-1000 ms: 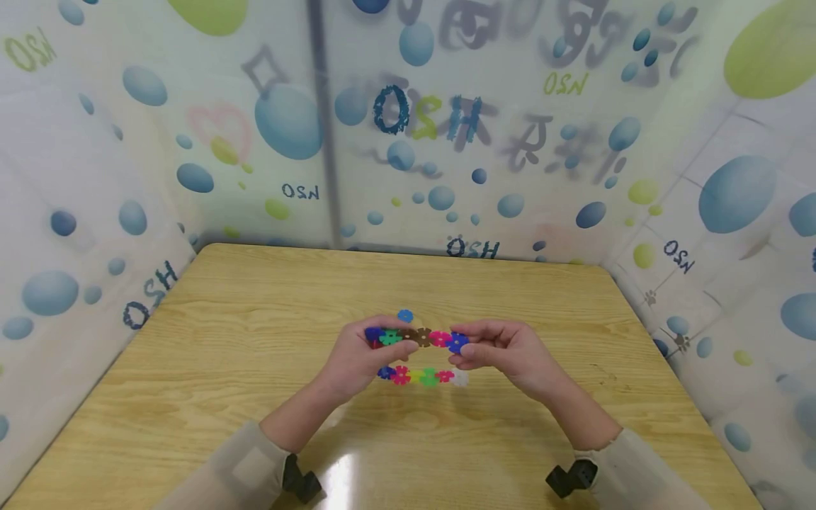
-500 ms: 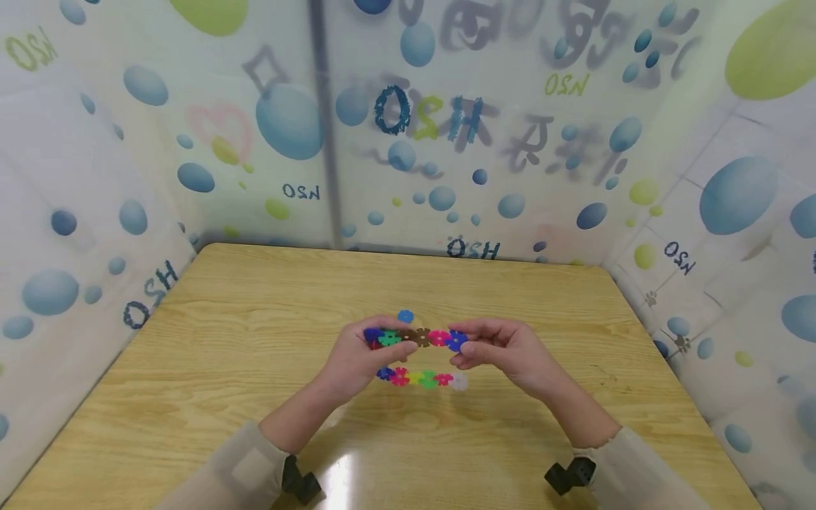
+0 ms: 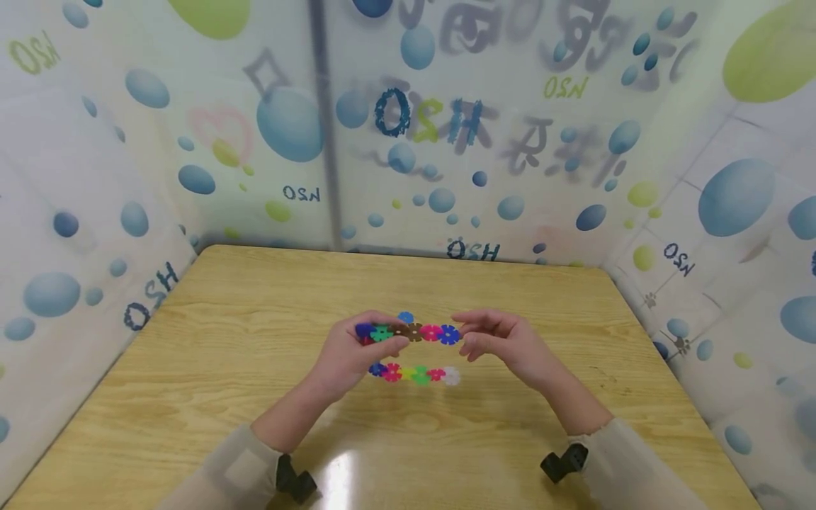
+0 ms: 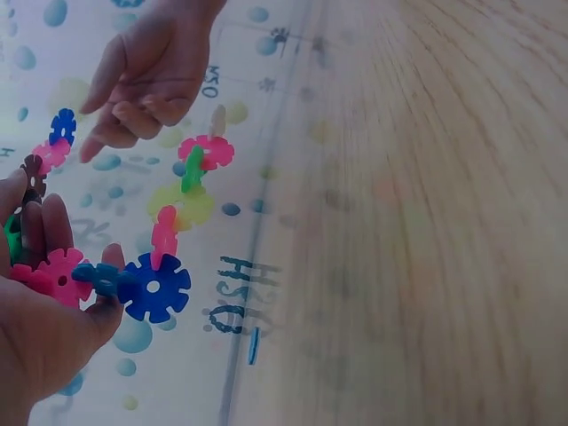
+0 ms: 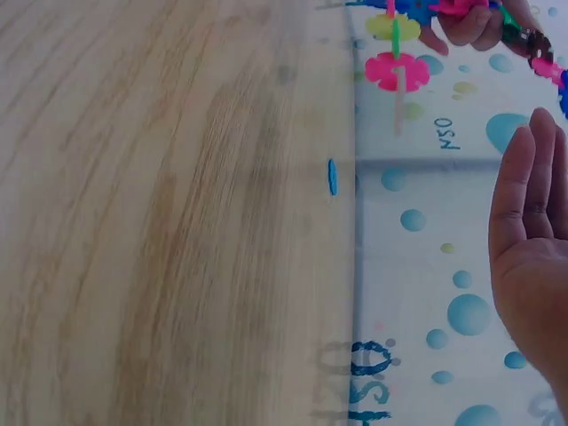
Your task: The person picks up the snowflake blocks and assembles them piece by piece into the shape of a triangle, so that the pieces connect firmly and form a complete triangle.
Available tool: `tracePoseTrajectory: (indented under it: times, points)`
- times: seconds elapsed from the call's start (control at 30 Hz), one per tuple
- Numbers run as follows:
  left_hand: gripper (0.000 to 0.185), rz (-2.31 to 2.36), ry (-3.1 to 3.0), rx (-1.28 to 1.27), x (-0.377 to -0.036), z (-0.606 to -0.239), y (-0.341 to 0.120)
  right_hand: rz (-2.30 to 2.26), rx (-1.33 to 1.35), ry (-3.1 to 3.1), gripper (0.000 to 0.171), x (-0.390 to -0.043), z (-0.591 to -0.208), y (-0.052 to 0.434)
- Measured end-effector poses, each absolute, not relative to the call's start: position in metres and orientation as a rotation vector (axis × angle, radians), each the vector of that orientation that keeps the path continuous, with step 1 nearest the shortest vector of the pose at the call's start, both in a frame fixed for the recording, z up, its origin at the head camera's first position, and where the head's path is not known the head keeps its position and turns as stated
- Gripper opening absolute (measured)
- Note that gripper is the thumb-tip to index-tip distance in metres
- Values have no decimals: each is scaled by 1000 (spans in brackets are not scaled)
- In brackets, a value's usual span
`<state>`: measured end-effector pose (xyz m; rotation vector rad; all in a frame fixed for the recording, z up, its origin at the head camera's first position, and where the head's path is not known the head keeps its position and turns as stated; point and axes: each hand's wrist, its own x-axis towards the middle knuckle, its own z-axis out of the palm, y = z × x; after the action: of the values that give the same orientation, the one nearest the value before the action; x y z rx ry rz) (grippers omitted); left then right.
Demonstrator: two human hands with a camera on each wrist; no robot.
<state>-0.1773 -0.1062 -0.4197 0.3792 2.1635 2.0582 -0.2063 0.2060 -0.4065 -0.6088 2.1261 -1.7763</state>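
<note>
My left hand (image 3: 357,354) holds a chain of interlocking snowflake discs, pinching it between thumb and fingers near a brown disc (image 3: 414,332). One arm of the chain runs right through a pink disc (image 3: 431,332) to a blue end disc (image 3: 448,334). Its other arm, nearer me, passes a green disc (image 3: 421,375) and finishes in a clear whitish disc (image 3: 451,375). Part of the chain is hidden behind my left fingers. Close beside the blue end disc is my right hand (image 3: 506,347), its fingers extended and holding nothing; the left wrist view shows them apart from the disc.
A single loose blue disc (image 3: 406,317) lies on the wooden table (image 3: 255,304) beyond the left hand. Patterned sheets (image 3: 395,198) stand around the back and sides of the table. Dark wrist cameras sit on both sleeves (image 3: 627,460).
My right hand has let go of the blue end disc, its fingers loosening. The left hand has shifted slightly left with the chain, leaving a small gap to the right hand.
</note>
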Motion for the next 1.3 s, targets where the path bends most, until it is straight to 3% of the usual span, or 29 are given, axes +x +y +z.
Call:
tracePoseTrajectory:
  times: [0.5,0.8,1.03,1.3]
  points:
    - [30,2112,2137,396,-179,-417,-110,-1637,-430,2135,46,-271,-441,186]
    - [29,2112,2140,383,-180,-415,-111,-1428,-405,2264,30,-297,-456,160]
    - [28,2103,2153,380,-180,-414,-112,-1298,-535,2344,28,-306,-463,154]
    - [28,2087,2168,390,-181,-415,-111,-1054,-708,2382,42,-309,-461,155]
